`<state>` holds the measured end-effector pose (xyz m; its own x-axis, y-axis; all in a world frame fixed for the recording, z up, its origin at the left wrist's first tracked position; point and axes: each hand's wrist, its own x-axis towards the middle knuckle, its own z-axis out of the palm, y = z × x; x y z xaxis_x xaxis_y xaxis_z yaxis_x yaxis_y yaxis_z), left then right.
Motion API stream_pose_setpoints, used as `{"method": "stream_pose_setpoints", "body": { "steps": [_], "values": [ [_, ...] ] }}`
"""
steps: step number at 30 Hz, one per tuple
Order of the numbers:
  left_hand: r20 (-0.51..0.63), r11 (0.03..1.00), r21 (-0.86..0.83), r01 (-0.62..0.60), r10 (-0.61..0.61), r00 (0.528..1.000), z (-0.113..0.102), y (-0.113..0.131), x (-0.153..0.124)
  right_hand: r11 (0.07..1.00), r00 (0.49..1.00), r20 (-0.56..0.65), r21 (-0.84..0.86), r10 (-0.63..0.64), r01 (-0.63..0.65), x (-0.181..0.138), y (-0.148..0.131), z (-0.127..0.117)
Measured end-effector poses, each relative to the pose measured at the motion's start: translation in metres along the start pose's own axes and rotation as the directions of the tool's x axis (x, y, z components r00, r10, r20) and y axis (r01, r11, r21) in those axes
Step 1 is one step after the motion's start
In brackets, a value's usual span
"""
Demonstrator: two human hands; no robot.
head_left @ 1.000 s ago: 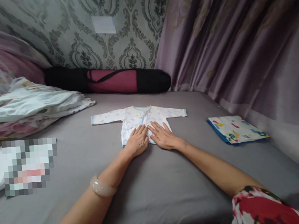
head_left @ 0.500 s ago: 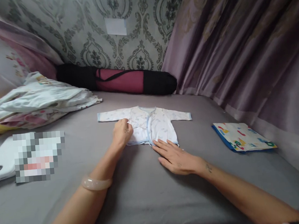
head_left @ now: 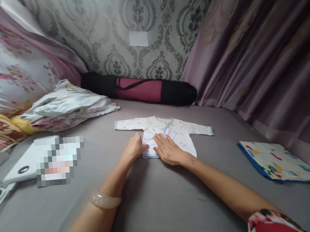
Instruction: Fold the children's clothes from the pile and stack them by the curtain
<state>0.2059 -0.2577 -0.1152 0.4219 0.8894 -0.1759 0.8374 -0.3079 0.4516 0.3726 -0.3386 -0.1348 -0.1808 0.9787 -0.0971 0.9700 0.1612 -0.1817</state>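
From beside the bed I see the right hand (head_left: 169,151) laid flat on the front of a small white shirt (head_left: 182,135), its fingers spread and gripping nothing. The left hand (head_left: 136,146) is at the left edge of the shirt's body, just below that sleeve. Its thumb reaches over the cloth near the lower corner; whether the fingers pinch any of it, I can't tell.

The shirt lies on the grey bed sheet (head_left: 173,207), right under and beyond the fingers. The right hand is over its middle, so it is the nearer to the centre, while the left hand has the left side. The collar (head_left: 167,119) points away toward the wall, and the hem (head_left: 150,156) faces the person. The long axis runs crosswise, cuff to cuff, with the right cuff slightly closer to the person.

Further out, a pale bracelet (head_left: 106,200) rings the left forearm. A folded printed cloth (head_left: 279,160) lies well to the right, a white power bank (head_left: 31,159) to the left, and a heap of clothes (head_left: 68,106) past that. A long black and maroon bag (head_left: 142,90) rests along the wall (head_left: 89,35).
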Motion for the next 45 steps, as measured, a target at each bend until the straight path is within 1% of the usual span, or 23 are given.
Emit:
{"method": "stream_pose_setpoints", "body": {
  "steps": [5, 8, 14, 18, 21, 24, 27, 29, 31, 33, 37, 42, 45],
  "values": [
    [0.036, 0.998, -0.064, 0.011, -0.008, 0.999, 0.001, -0.006, 0.007, 0.996, 0.996, 0.030, 0.021, 0.084, -0.085, 0.043, -0.002, -0.007],
    [0.057, 0.996, -0.091, 0.008, -0.003, 0.998, 0.002, -0.008, 0.010, 0.990, 0.991, 0.020, 0.045, 0.136, -0.136, 0.072, 0.002, -0.011],
    [0.051, 0.994, -0.113, -0.005, 0.011, 0.999, 0.003, -0.011, 0.013, 0.963, 0.965, -0.007, 0.049, 0.264, -0.263, 0.125, 0.010, -0.008],
    [0.072, 0.992, -0.126, -0.022, 0.031, 0.997, 0.004, -0.014, 0.016, 0.942, 0.939, -0.072, 0.035, 0.336, -0.334, 0.148, 0.016, -0.002],
    [0.093, 0.989, -0.142, -0.037, 0.051, 0.994, 0.003, -0.016, 0.018, 0.934, 0.926, -0.124, 0.040, 0.358, -0.356, 0.156, 0.019, 0.004],
    [0.124, 0.983, -0.177, -0.040, 0.062, 0.990, 0.001, -0.019, 0.020, 0.939, 0.918, -0.198, 0.059, 0.343, -0.338, 0.154, 0.020, 0.008],
    [0.185, 0.963, -0.268, -0.024, 0.076, 0.980, -0.001, -0.023, 0.023, 0.943, 0.907, -0.259, 0.089, 0.332, -0.320, 0.147, 0.015, 0.010],
    [0.233, 0.942, -0.337, 0.009, 0.074, 0.970, -0.001, -0.026, 0.026, 0.942, 0.911, -0.241, 0.099, 0.336, -0.321, 0.138, 0.009, 0.009],
    [0.258, 0.927, -0.374, 0.032, 0.070, 0.964, 0.000, -0.027, 0.027, 0.941, 0.922, -0.191, 0.095, 0.338, -0.325, 0.125, -0.001, 0.010],
    [0.257, 0.924, -0.380, 0.034, 0.070, 0.964, -0.001, -0.026, 0.027, 0.946, 0.932, -0.163, 0.069, 0.325, -0.318, 0.109, -0.014, 0.011],
    [0.253, 0.923, -0.383, 0.047, 0.056, 0.966, -0.005, -0.022, 0.023, 0.959, 0.946, -0.161, 0.005, 0.280, -0.282, 0.073, -0.037, 0.016],
    [0.246, 0.924, -0.364, 0.116, -0.025, 0.969, -0.007, -0.022, 0.024, 0.961, 0.949, -0.152, 0.041, 0.276, -0.273, 0.039, -0.058, 0.022],
    [0.222, 0.908, -0.402, 0.119, -0.030, 0.975, -0.004, -0.026, 0.028, 0.969, 0.962, -0.124, 0.078, 0.245, -0.236, 0.023, -0.069, 0.024]
  ]
}}
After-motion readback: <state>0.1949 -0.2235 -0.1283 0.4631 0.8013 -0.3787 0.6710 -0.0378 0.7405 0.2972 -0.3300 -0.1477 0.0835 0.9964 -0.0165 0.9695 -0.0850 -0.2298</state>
